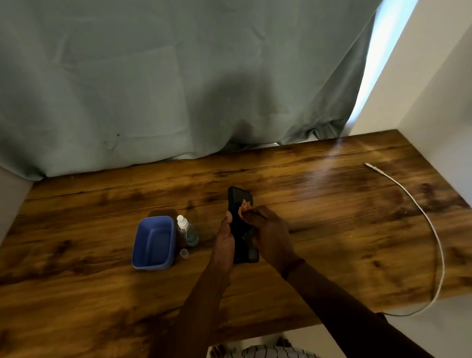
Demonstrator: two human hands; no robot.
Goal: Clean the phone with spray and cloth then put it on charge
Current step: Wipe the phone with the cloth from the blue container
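A black phone is held upright above the middle of the wooden table. My left hand grips its left edge near the bottom. My right hand pinches a small orange-pink cloth and presses it against the phone's face. A clear spray bottle with a white nozzle stands just left of my hands, its small clear cap lying in front of it. A white charging cable curves along the table's right side, its plug end at the far right.
A blue plastic tub sits left of the spray bottle. A grey-green curtain hangs behind the table. White walls close in on the left and right. The cable runs off the table's front right edge.
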